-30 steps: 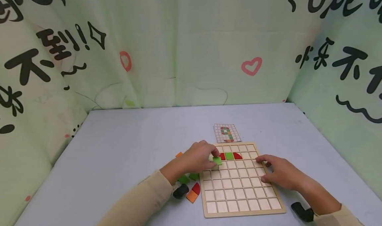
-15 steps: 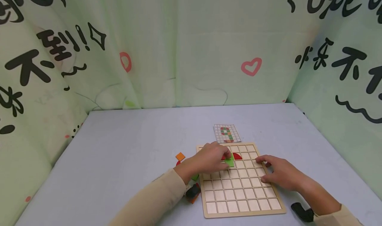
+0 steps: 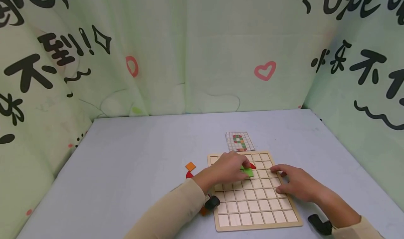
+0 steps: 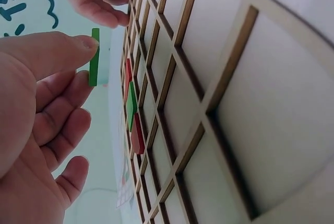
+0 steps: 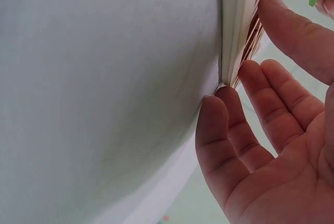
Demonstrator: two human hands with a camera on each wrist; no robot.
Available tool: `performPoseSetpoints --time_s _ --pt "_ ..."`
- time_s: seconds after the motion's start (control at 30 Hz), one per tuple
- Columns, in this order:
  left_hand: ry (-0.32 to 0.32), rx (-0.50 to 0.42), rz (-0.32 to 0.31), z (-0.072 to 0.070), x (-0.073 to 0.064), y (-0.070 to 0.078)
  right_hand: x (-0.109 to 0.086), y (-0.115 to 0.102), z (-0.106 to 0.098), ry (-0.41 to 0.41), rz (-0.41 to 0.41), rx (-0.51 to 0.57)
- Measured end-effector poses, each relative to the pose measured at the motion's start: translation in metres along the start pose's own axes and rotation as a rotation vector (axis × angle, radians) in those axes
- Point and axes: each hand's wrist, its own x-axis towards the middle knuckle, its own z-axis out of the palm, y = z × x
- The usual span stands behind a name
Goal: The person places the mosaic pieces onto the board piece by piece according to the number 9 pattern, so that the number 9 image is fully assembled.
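Pinching a green square tile [image 3: 248, 172], lower right of centre, my left hand [image 3: 228, 168] seems mid-placement above the gridded board [image 3: 258, 226]; my loosely bent right hand [image 3: 296, 183] touches its edge. Lowering squarely seems called for.

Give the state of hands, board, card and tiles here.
Left hand: pinching a green tile
Green tile: clear of the board
Right hand: touching the board
Board: flat, partly filled
Card: flat, beyond board
Two red tiles: in board squares, flanking another green tile
Third red tile: loose
Orange tiles: loose
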Motion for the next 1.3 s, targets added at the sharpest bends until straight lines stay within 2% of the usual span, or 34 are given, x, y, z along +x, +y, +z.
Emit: performPoseSetpoints --time_s 0.53,0.87,1.07,1.3 --pt "0.033 0.069 0.042 0.010 0.013 0.004 0.001 0.001 0.000 0.015 -0.023 -0.015" --pt "-0.001 0.112 -0.006 0.015 0.015 0.010 0.000 0.002 0.002 0.014 -0.015 -0.003" --pt "0.005 0.149 -0.012 0.020 0.018 0.010 0.000 0.000 0.002 0.019 -0.022 -0.009" --pt "0.011 0.149 -0.017 0.022 0.018 0.010 0.000 0.000 0.001 0.018 -0.017 -0.011"
